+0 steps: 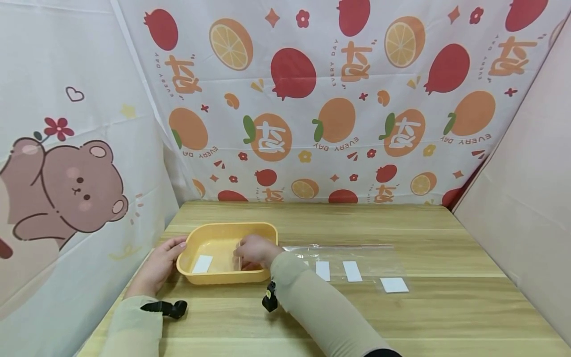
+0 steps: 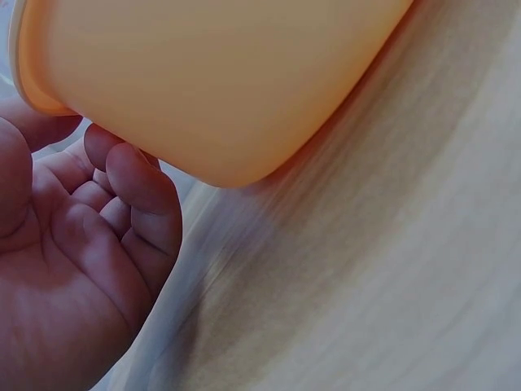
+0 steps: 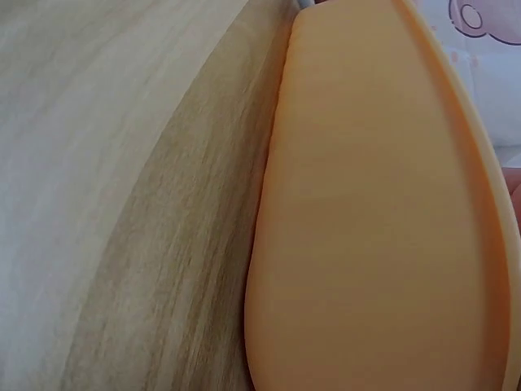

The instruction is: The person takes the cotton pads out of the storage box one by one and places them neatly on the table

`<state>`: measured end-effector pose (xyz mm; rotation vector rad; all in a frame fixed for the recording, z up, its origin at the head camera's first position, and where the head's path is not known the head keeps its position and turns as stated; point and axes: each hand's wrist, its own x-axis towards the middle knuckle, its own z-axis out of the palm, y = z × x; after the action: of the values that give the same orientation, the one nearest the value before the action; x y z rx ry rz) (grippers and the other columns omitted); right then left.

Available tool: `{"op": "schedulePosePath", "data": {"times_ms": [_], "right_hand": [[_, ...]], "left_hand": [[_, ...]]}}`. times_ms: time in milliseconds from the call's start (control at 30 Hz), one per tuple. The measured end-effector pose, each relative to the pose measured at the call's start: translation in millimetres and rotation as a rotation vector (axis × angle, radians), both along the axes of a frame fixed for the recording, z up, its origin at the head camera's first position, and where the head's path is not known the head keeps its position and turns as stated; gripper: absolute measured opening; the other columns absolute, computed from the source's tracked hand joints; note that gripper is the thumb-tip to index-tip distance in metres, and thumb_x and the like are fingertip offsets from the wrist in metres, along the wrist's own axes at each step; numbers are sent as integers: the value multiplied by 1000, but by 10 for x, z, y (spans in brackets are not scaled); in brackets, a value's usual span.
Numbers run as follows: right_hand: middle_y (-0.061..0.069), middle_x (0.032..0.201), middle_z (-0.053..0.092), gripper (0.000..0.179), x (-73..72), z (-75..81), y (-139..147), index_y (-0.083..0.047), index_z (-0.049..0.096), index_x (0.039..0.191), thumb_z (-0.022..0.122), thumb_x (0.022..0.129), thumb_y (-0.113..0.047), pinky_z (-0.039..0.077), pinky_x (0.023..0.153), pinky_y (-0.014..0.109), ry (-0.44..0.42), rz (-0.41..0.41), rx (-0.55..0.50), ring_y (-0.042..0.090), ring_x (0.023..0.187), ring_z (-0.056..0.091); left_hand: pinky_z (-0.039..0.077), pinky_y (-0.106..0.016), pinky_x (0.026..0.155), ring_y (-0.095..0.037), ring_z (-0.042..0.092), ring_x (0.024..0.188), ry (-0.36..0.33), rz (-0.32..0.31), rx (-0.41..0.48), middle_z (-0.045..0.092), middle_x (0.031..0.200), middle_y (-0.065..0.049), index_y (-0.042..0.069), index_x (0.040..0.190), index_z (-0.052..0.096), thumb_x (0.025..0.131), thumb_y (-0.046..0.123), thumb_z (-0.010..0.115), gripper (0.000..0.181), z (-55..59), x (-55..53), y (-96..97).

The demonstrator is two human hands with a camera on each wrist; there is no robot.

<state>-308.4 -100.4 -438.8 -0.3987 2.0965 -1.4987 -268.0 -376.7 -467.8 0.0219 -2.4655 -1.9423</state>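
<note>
A yellow plastic basin (image 1: 227,278) stands on the table's left part. My left hand (image 1: 160,262) grips its left rim; in the left wrist view, the bent fingers (image 2: 146,191) meet the outer wall just below the rim. My right hand (image 1: 256,250) reaches into the basin's right half, fingers pointing down and pinching what looks like a clear plastic bag (image 1: 238,259). The front wall and the hand partly hide this. A white label (image 1: 202,264) shows on the left of the basin floor. The right wrist view has only the basin's outer wall (image 3: 366,204), not the right hand.
Right of the basin, clear zip bags (image 1: 372,255) lie flat and overlapping, with several white labels (image 1: 352,271) showing. Another white label (image 1: 394,285) is at their right end. A fruit-print curtain (image 1: 312,124) hangs behind the wooden table (image 1: 428,322), with pale curtains on both sides.
</note>
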Motion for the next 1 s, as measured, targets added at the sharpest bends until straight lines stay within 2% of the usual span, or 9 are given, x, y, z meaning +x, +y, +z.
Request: {"op": "schedulePosePath", "data": {"times_ms": [133,300,433,533,700,867,1000], "right_hand": [[12,83,68,14,31,6,-18,1,66,90,59,100,-8,57,61,34,20,-6,39,22,68,67],[10,87,73,17,46,11,-19,1,69,99,57,102,-10,59,71,38,6,-4,55,25,78,73],[11,90,74,21,33,-1,-15,4,68,115,57,100,-4,58,76,40,-16,-7,23,25,81,73],[11,93,74,33,27,-10,-13,5,63,128,59,96,2,58,77,39,-11,-10,-15,26,80,72],[10,96,74,35,39,8,-7,5,61,131,60,96,3,58,74,39,5,-31,-45,25,81,72],[8,99,74,31,62,40,-3,-2,63,131,55,101,-3,58,78,39,0,-65,-66,22,86,72],[5,101,75,32,79,103,29,-7,63,135,50,106,-9,57,72,35,39,-56,-92,20,87,72]], "left_hand": [[54,-24,82,1,60,100,-2,3,-8,47,142,-23,-12,149,33,110,31,44,59,-1,16,10],[54,-24,82,0,60,100,3,4,2,53,137,-16,-12,149,33,110,31,45,59,6,35,19],[54,-25,82,-1,61,100,5,4,0,52,137,-18,-12,149,34,110,32,45,60,9,46,24],[55,-25,82,-2,61,101,1,4,-7,48,141,-24,-11,149,33,110,32,44,59,12,51,31],[55,-26,82,-3,61,102,-6,1,-10,41,146,-29,-11,150,33,111,32,43,59,16,53,34],[55,-26,81,-3,61,99,-8,8,-4,48,140,-24,-11,149,34,110,32,44,59,10,45,20],[54,-24,81,0,61,97,-11,17,-1,54,135,-15,-10,149,34,110,32,45,59,6,31,10]]}}
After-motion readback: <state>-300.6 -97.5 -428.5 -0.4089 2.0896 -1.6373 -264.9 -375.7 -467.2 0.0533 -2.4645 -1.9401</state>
